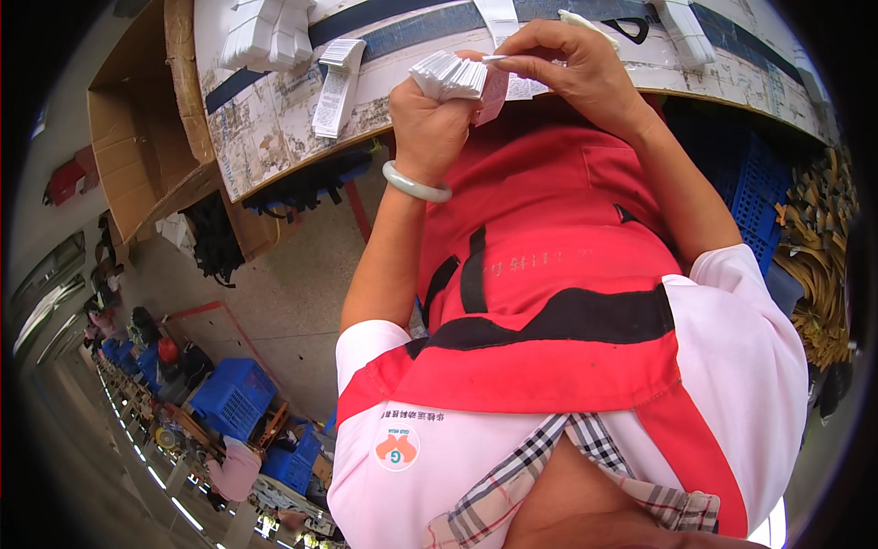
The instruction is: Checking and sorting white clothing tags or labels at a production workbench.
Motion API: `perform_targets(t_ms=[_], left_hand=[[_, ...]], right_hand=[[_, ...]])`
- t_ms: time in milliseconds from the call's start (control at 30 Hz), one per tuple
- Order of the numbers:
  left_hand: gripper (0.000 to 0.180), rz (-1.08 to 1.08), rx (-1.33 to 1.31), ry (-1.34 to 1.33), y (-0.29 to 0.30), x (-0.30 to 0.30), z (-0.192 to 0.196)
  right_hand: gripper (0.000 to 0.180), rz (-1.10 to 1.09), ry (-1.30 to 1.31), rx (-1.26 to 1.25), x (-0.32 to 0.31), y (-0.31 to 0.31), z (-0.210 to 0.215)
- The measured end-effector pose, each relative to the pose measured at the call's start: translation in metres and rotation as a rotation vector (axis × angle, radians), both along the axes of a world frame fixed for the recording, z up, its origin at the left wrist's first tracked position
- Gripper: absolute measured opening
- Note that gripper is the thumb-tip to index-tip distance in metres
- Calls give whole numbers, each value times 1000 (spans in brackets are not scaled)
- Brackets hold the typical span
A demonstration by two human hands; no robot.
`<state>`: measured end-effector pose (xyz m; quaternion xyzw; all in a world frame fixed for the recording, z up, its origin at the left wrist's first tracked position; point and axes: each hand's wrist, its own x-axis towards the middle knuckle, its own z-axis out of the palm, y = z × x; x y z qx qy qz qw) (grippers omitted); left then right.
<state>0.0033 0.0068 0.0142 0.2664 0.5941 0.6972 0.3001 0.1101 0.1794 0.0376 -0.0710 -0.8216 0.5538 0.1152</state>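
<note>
My left hand (428,133), with a pale bangle (416,184) on its wrist, is closed around a thick bundle of folded white labels (446,75). The label ends fan out above my fist. Just to the right, my right hand (590,78) pinches a thin white label (495,59) between thumb and fingertips, at the edge of the bundle. A pinkish printed label (492,97) hangs below, beside my left fingers. Both hands are over the near edge of the worktable (265,137).
More label stacks lie on the table: a banded one (337,91), a larger pile (265,35) and another (686,32) at right. A black loop-shaped piece (631,30) is near my right hand. A cardboard box (137,137) stands left; a blue crate (757,192) and tan straps (819,265) right.
</note>
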Motion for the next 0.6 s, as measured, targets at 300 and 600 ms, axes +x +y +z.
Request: perform_targets(t_ms=[300, 600], left_hand=[[14, 45, -2, -14, -2, 4, -7], [38, -209, 8, -644, -4, 3, -9]], right_hand=[[15, -7, -56, -35, 2, -3, 1], [18, 191, -189, -414, 1, -9, 11]])
